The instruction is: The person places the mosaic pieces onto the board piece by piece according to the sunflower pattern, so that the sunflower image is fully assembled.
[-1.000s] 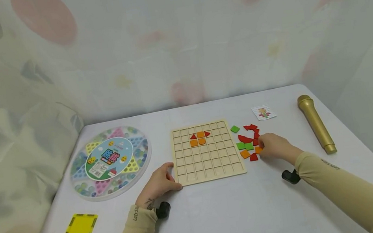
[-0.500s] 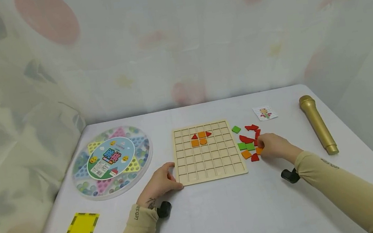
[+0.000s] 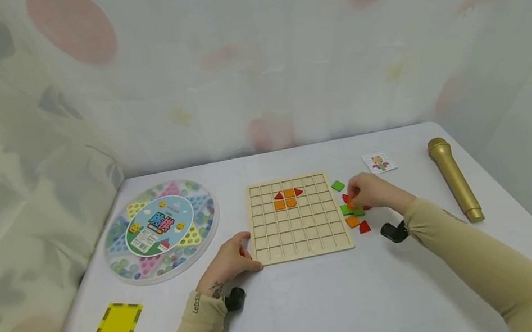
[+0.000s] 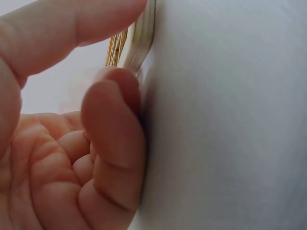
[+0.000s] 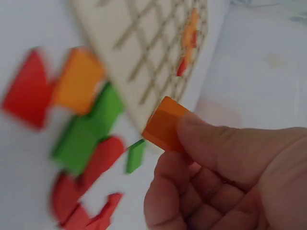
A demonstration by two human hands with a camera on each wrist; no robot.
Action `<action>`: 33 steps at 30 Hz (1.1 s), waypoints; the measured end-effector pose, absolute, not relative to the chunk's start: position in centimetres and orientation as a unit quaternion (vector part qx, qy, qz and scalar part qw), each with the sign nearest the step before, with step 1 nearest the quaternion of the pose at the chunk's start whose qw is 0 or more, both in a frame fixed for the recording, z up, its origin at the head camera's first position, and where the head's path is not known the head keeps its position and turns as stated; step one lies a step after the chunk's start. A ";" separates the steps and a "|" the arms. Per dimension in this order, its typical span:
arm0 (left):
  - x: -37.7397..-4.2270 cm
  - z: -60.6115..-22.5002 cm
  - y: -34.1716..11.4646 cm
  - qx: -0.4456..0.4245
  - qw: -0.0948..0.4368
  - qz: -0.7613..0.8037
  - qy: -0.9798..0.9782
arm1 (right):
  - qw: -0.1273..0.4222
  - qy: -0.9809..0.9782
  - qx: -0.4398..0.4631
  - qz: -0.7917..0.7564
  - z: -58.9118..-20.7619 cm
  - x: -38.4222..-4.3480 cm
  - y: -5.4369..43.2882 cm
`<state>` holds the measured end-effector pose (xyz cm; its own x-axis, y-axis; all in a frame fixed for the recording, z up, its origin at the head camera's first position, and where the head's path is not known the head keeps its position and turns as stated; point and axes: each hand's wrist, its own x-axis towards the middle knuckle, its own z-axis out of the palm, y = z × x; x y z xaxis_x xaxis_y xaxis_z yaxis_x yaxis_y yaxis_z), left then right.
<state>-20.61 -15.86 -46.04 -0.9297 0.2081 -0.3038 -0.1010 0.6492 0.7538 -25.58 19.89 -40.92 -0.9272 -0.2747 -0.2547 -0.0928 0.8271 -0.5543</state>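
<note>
A pale wooden grid board (image 3: 301, 235) lies flat on the table, with orange and red pieces, including an orange disc (image 3: 291, 202), set in its upper cells. My left hand (image 3: 225, 261) holds the board's near left corner, thumb at the corner and a finger along the left edge. The left wrist view shows its other fingers curled against the tabletop. Above the loose pieces to the right of the board, my right hand (image 3: 377, 193) pinches an orange square tile (image 5: 165, 123) between thumb and fingers. Green squares (image 5: 79, 141) and red pieces (image 5: 29, 91) lie beneath, partly hidden in the head view.
A round Chinese checkers set (image 3: 160, 232) lies at the left, with a yellow square frame (image 3: 116, 326) nearer the front. A small picture card (image 3: 379, 162) lies behind the loose pieces. At the far right is a gold microphone (image 3: 455, 179).
My right hand has lifted an orange square tile from the pile and moved left and away from me with it. The left hand stays at the board's corner.
</note>
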 end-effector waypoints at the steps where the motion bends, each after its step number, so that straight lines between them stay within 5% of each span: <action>1: -20.6 -46.0 -15.8 0.030 0.184 0.417 0.889 | 0.154 0.941 -0.100 -0.285 -40.6 -26.0 19.2; 10: -20.6 -46.3 -15.9 0.045 0.182 0.415 0.890 | 0.089 0.933 -0.157 -0.310 -41.3 -29.8 13.8; 33: -20.7 -46.3 -16.1 0.043 0.185 0.416 0.889 | 0.096 0.963 -0.159 -0.196 -43.5 -30.6 9.7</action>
